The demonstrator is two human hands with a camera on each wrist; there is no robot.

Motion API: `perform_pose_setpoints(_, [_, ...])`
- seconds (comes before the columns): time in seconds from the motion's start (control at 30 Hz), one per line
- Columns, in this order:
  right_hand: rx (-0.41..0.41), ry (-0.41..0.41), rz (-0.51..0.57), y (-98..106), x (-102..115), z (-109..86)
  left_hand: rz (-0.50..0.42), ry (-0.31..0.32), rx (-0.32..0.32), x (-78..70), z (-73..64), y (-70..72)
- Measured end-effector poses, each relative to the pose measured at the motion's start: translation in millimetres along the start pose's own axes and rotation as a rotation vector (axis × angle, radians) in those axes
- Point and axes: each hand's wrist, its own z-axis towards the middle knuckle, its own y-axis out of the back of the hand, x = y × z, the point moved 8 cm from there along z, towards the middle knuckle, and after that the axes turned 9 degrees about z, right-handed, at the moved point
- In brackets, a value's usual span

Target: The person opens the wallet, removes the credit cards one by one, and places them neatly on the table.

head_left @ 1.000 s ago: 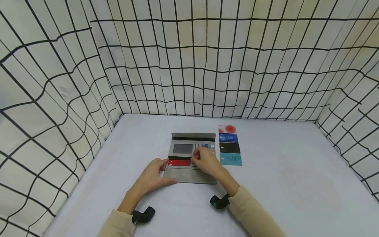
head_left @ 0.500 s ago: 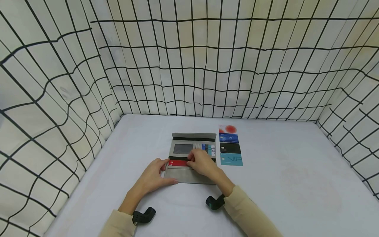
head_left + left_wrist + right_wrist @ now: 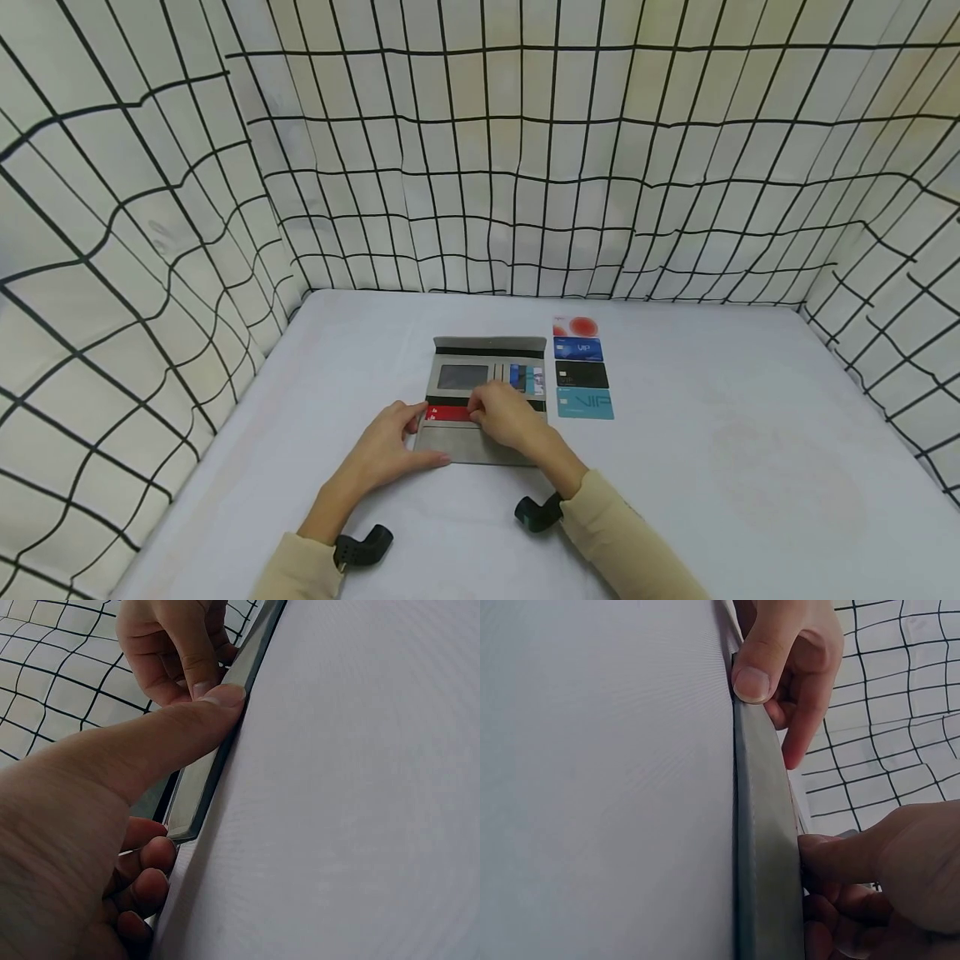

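Observation:
An opened grey wallet (image 3: pixel 480 450) lies flat, with a dark window pocket (image 3: pixel 462 377) on its upper half. A red card (image 3: pixel 447 413) sits in the slot row just below the fold. My right hand (image 3: pixel 510 418) pinches at the red card's right end, thumb and fingertips together. Seen from the right wrist, the right fingers (image 3: pixel 817 851) are low over the wallet's grey surface (image 3: pixel 769 802). My left hand (image 3: pixel 390 442) holds the wallet's left corner, thumb on the lower edge and fingers at the left side; the left wrist view shows the thumb (image 3: pixel 217 701) pressing that edge.
Right of the wallet, cards lie in a column: light blue (image 3: pixel 585 403), black (image 3: pixel 582 375), blue (image 3: pixel 578 349) and white with red circles (image 3: pixel 576 327). Colourful cards (image 3: pixel 527 379) fill the wallet's upper right pockets. Black netting (image 3: pixel 480 167) over white cloth surrounds the white table (image 3: pixel 750 433).
My right hand has slid left and slightly downward along the red card, uncovering the upper right pockets more. The left hand has kept its place on the wallet.

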Motion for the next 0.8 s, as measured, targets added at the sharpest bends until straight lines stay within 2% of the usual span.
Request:
perform_pose_setpoints(0.33, [0.020,0.017,0.006,-3.2,3.2,-1.9,0.002,-0.006,0.001,-1.8,0.4,0.9])
perform_pose_setpoints(0.53, [0.006,-0.037,-0.012,-4.3,-0.3,-1.7,-0.001,-0.006,-0.003,-2.8,0.4,1.5])
perform_pose_setpoints(0.8, [0.031,-0.072,0.001,-8.6,-4.3,-0.8,-0.004,-0.004,0.001,-2.3,-0.2,1.1])
